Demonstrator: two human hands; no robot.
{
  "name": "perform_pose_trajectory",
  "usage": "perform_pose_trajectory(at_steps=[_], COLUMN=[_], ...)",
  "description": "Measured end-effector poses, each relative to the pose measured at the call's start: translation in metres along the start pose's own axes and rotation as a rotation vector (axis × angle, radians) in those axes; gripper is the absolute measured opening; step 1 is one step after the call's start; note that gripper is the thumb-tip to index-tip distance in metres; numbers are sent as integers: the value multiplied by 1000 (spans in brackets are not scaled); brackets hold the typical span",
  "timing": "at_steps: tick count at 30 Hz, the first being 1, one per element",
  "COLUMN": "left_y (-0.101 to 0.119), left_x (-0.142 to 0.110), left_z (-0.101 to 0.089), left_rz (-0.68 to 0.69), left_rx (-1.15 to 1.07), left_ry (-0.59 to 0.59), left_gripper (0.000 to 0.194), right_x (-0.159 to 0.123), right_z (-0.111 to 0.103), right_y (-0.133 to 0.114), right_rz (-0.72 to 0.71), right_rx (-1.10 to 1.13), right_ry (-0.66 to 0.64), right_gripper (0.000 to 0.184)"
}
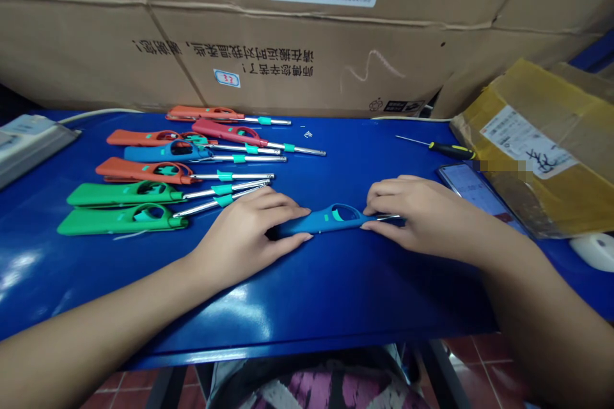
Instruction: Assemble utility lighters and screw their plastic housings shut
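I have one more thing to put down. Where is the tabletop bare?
The blue table is bare between the forearms, from the held blue lighter to the near edge. A second patch lies between the red lighter and the screwdriver. It is crowded at left, under the lighter rows, and at right, around the phone and taped parcel.

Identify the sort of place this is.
Likely a small workshop: several coloured plastic lighters with metal tubes lie on a glossy blue table, as does a yellow-and-black screwdriver.
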State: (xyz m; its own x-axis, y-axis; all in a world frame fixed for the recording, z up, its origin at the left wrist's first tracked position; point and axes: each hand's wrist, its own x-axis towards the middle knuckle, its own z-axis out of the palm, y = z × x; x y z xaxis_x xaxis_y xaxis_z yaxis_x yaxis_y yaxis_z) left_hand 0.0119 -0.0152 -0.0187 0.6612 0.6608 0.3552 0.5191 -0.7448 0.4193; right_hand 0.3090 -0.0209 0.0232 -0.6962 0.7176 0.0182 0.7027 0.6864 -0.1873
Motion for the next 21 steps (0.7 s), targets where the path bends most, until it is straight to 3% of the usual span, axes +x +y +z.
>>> perform_pose_trajectory(at_steps=[11, 21], left_y=[2, 18], left_x=[0, -4], left_z=[1, 1], left_rz=[35, 185], left_rx=[45, 456], left_ry=[7, 6], left_gripper=[28, 29], right_x=[1, 0], right_z=[2, 6], right_y=[-6, -18], right_rz=[5, 10], right_rx=[-88, -243], right_ry=[-20, -29], right_gripper=[17, 22])
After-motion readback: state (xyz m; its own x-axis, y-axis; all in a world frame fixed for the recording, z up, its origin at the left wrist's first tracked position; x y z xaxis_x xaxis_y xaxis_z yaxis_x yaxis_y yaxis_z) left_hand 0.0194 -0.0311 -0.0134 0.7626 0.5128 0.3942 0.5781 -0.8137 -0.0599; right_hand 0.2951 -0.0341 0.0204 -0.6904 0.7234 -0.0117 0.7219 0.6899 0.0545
